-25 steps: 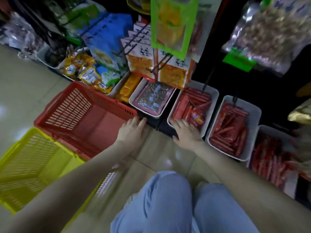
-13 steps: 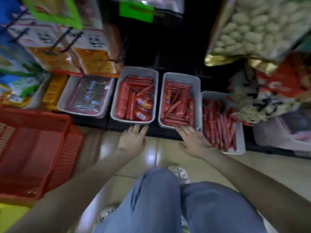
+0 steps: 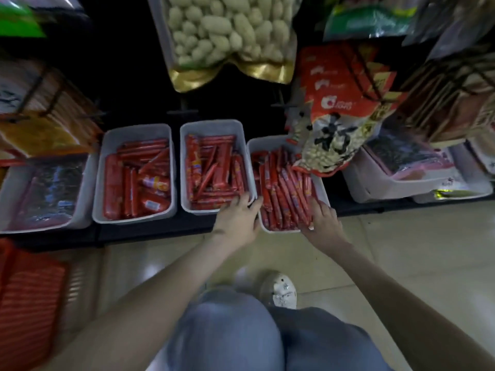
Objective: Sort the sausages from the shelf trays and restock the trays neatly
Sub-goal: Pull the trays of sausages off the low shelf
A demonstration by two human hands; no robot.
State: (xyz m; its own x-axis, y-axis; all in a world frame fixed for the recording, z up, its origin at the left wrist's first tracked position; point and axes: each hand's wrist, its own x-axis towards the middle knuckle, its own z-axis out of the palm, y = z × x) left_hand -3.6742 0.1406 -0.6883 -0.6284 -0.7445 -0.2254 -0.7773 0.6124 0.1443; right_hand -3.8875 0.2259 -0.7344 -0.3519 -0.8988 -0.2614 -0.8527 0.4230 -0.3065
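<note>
Print on the red snack bag (image 3: 345, 84) is too blurred to read. 3 white trays (image 3: 211, 125) of red sausages (image 3: 214, 170) sit on a dark bottom shelf (image 3: 150, 232) above beige floor tiles (image 3: 401, 250). The left hand (image 3: 237, 219) lies flat, fingers straight, across the rims between the middle and right trays. The right hand (image 3: 321, 220) rests loose fingers on the right tray's sausages, gripping nothing.

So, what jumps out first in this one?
Three white trays packed with red sausages sit in a row on the bottom shelf. The left hand is at the rightmost tray's near left corner, and the right hand is on its sausages. A big bag of pale lumps hangs above.
</note>
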